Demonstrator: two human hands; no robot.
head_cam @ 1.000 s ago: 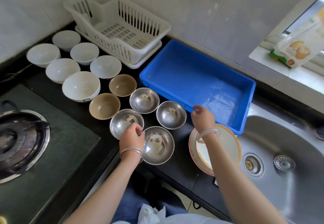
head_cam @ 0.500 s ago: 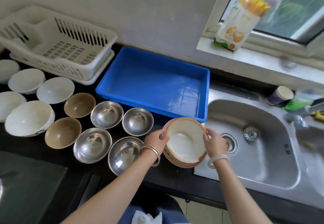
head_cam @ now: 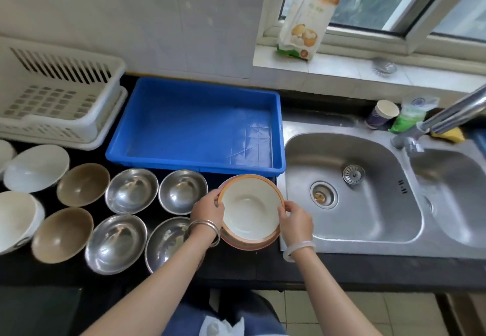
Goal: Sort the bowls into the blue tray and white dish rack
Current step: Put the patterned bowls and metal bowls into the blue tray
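Both hands grip a cream bowl with an orange rim [head_cam: 249,207], tilted just above a second orange-rimmed dish on the counter. My left hand [head_cam: 207,210] holds its left rim, my right hand [head_cam: 295,220] its right rim. Right behind it stands the empty blue tray [head_cam: 194,122]. The white dish rack [head_cam: 52,99], also empty, sits at the far left. Several steel bowls [head_cam: 131,191], two brown bowls [head_cam: 82,184] and several white bowls [head_cam: 36,168] lie in rows on the black counter to the left.
A steel double sink [head_cam: 352,191] lies to the right, with a tap [head_cam: 447,117] over it. A paper cup [head_cam: 382,113] and a green packet stand behind the sink. A flour bag [head_cam: 306,17] leans on the window sill.
My left hand left the steel bowls and joined the right hand on the orange-rimmed bowl, which is now lifted and tilted. The view has swung right toward the sink.
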